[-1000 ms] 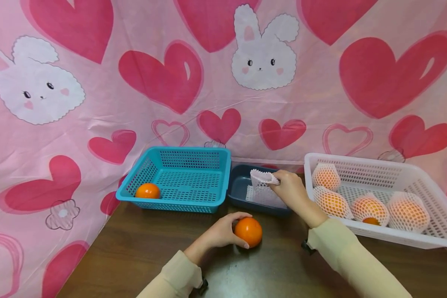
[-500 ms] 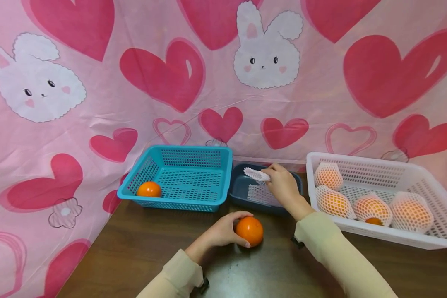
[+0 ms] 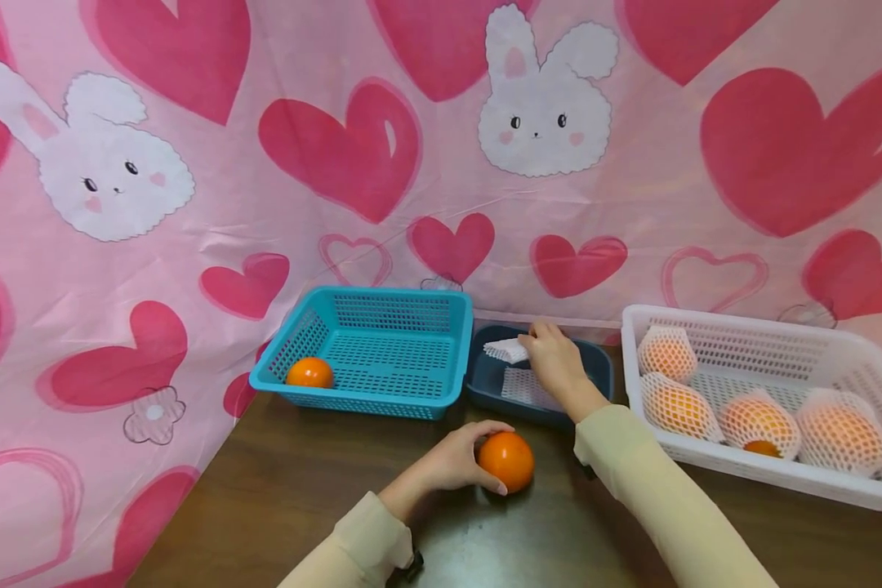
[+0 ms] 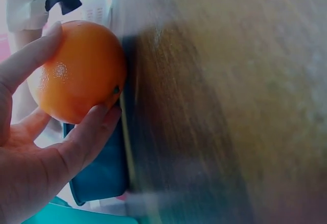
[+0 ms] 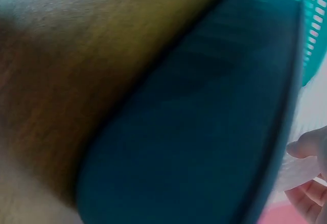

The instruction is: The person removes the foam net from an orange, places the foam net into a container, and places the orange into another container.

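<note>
Near the table's front, my left hand (image 3: 461, 459) holds an orange (image 3: 507, 463) between thumb and fingers. In the left wrist view the orange (image 4: 82, 73) is bare, with a small dark stem end. My right hand (image 3: 559, 366) pinches a white foam net sleeve (image 3: 507, 349) over the dark blue tray (image 3: 488, 390). Another white net (image 3: 523, 385) lies flat in that tray. The right wrist view is mostly filled by the tray's side (image 5: 194, 116); the fingers (image 5: 306, 144) on the white net show only at its right edge.
A turquoise basket (image 3: 382, 402) with one bare orange (image 3: 310, 372) in its front left corner stands left of the tray. To the right, a white basket (image 3: 750, 318) holds several net-wrapped oranges (image 3: 679, 406). A patterned pink cloth (image 3: 412, 188) hangs behind everything.
My right hand has moved left over the dark tray with the net sleeve, which now hangs lower and flatter. The left hand still holds the orange in place. The head view has shifted slightly.
</note>
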Demonstrator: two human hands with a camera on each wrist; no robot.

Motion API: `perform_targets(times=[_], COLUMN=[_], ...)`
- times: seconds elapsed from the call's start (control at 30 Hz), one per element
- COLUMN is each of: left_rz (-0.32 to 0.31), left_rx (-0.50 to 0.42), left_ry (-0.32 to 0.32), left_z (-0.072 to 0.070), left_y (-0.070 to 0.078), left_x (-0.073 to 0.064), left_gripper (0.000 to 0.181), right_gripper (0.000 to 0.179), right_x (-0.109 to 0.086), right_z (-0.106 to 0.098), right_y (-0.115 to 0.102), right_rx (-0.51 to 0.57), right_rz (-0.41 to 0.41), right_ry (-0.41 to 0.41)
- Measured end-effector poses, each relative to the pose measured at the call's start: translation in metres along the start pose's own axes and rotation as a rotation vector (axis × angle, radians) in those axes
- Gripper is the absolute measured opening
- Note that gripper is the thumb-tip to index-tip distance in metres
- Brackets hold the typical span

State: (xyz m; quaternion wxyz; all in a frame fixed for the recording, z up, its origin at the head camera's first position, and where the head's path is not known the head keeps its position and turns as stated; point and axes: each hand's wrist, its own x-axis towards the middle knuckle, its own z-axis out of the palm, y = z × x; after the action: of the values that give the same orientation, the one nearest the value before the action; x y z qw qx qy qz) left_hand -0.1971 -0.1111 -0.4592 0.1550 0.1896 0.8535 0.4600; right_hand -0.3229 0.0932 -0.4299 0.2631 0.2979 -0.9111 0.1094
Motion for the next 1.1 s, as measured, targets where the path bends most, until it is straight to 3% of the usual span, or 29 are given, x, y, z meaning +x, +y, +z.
perform_targets(times=[0.23,0.43,0.6,0.7,0.93,1.1], left_rz=[-0.013,0.006,0.089,0.108,0.009,0.001], left_rx=[-0.001,0.007,0.032,0.055,0.028,0.028], left_ry=[0.017,0.007,-0.002,-0.003,-0.004,0.004], left_z=[0.002,0.001,0.000,0.000,0.001,0.002], left_y=[0.000,0.000,-0.008,-0.014,0.000,0.001], left_x=[-0.001,-0.002,0.000,0.003,0.000,0.000], left_gripper=[0.070,0.070,0.071,0.070,0.070,0.070], right_gripper=[0.028,0.044,0.054,0.055,0.060,0.052], right_x=[-0.002,-0.004,-0.004,-0.004,-0.005,-0.005], right_z=[0.014,0.014,0.012,0.012,0.016,0.016], right_y=[-0.005,-0.010,-0.010,-0.009,-0.004,-0.002], right_rx=[-0.031,0.148,0.251,0.288,0.389,0.415], right_rz=[0.011,0.102,0.144,0.151,0.183,0.174], right_ry=[-0.103,-0.340,-0.469,-0.505,-0.590,-0.563])
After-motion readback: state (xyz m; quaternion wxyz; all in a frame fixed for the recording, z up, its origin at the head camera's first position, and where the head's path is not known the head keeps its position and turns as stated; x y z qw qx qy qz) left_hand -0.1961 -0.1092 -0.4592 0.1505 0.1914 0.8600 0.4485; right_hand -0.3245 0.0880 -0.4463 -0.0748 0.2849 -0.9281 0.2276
